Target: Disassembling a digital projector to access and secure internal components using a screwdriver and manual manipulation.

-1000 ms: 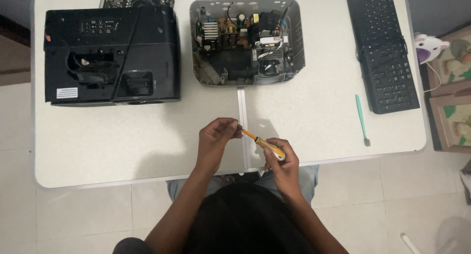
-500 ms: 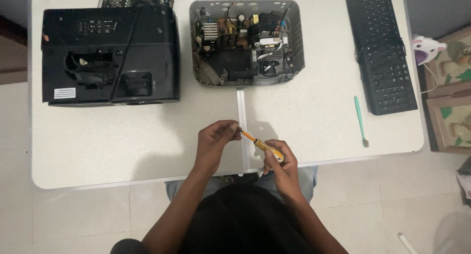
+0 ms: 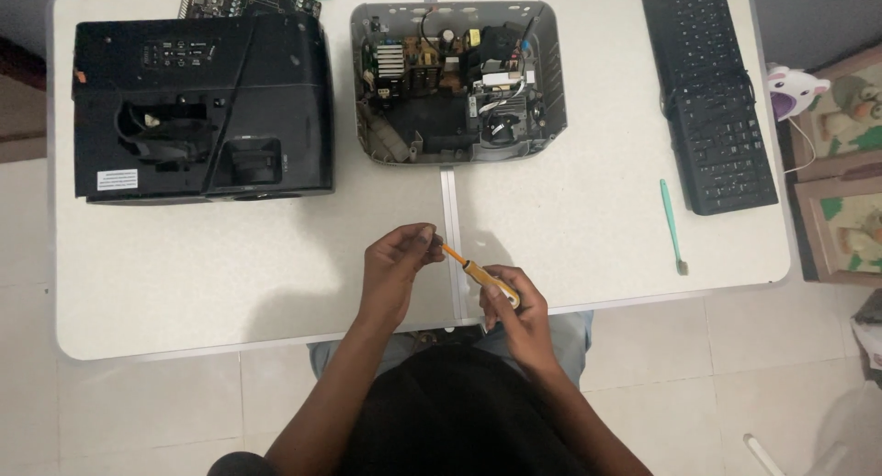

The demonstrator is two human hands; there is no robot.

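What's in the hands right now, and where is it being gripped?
The right hand holds a small yellow screwdriver by its handle; the left hand pinches its tip end with the fingers.

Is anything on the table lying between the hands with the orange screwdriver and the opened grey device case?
Nothing visible does. The right hand grips the small orange-handled screwdriver and the left hand pinches its tip. Between them and the opened grey plastic device case there is only bare white table and its centre seam.
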